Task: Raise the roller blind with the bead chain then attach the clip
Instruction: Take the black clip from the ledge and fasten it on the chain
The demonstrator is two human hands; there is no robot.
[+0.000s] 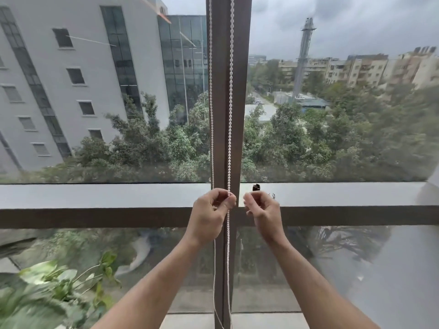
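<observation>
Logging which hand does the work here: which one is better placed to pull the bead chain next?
Left. The left hand already pinches the bead chain in front of the window post, while the right hand is beside it, off the chain.

The bead chain (pixel 229 103) hangs as two strands in front of the vertical window post (pixel 229 67) at the centre of the frame, running from the top edge to the bottom. The left hand (pixel 209 214) pinches the right strand just below centre, with the right hand (pixel 261 211) just beside it to the right, apart from the chain. Both are in front of the horizontal rail (pixel 95 217); a leafy plant (pixel 54 288) fills the lower left.
</observation>
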